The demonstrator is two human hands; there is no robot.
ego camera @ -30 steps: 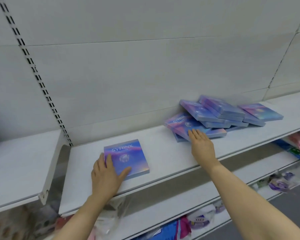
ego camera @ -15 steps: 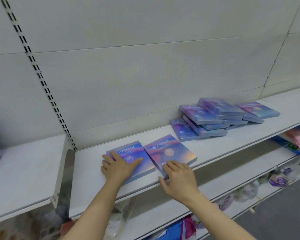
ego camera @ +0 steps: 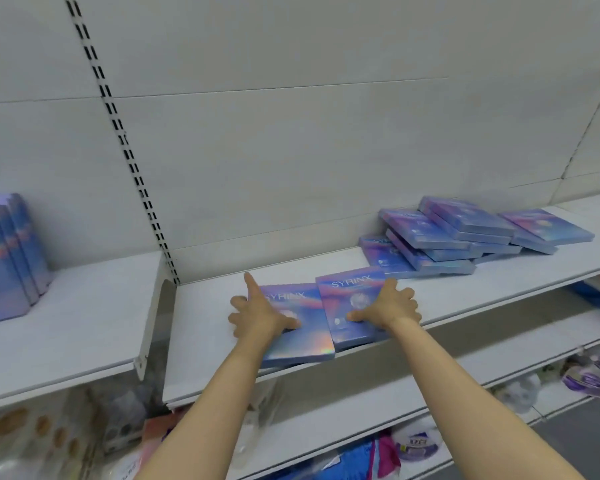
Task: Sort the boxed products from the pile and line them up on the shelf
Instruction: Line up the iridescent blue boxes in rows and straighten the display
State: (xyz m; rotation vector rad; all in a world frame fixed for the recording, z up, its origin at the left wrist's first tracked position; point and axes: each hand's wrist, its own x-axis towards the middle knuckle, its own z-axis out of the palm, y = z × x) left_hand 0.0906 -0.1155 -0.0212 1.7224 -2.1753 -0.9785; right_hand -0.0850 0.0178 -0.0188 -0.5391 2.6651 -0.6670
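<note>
While the pile of boxes (ego camera: 465, 233) is lying jumbled toward the back right of the shelf (ego camera: 205, 348), I am seeing two SYRINX boxes sitting side by side at its front edge, touching each other. My left hand (ego camera: 260, 315) is resting on the left box (ego camera: 291, 327), its fingers (ego camera: 252, 282) spread apart and the forefinger pointing toward the back wall. My right hand (ego camera: 390, 304) is gripping the right box (ego camera: 352, 303), thumb pressing on its face and fingers curling over its right edge.
</note>
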